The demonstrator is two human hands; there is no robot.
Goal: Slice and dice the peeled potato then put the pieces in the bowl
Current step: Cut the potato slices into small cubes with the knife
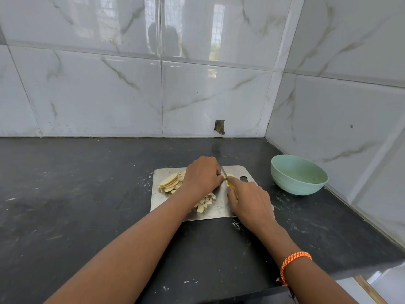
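- Marble-veined wall tiles back a dark surface (87,183) carrying a steel cutting board (221,207).
- Left hand (202,175) curls down over potato at the board's middle.
- Right hand (249,200) grips a yellow-handled knife (229,182), blade just beside the left fingers.
- Potato slices (169,182) lie fanned at left; diced pieces (205,204) sit nearer.
- Green bowl (299,175) stands right of the board.

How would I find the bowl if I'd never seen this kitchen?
Look at the dark countertop, in the right corner where the tiled walls meet. The bowl sits there, right of the metal cutting board. It is the only round, pale green thing.
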